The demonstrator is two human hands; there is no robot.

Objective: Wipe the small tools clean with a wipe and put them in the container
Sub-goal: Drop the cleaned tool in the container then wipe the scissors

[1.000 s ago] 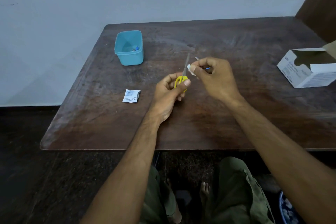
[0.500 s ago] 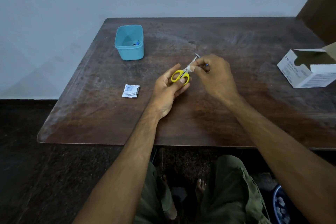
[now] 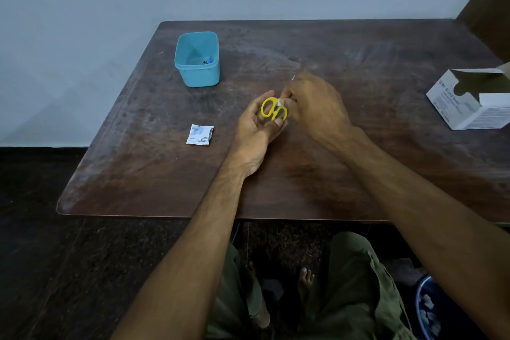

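I see my left hand (image 3: pixel 255 125) pinching the small yellow-handled scissors (image 3: pixel 273 109), blades aimed far-right into my right hand (image 3: pixel 314 103), which pinches the white wipe (image 3: pixel 281 102) round them.

Wooden table (image 3: pixel 303 174): container (image 3: pixel 197 74), packet (image 3: pixel 199 134), box (image 3: pixel 469 103).

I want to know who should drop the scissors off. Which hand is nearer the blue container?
Left. The left hand, holding the yellow scissors, sits right of and nearer the camera than the blue container; the right hand lies farther right, beyond the scissors.
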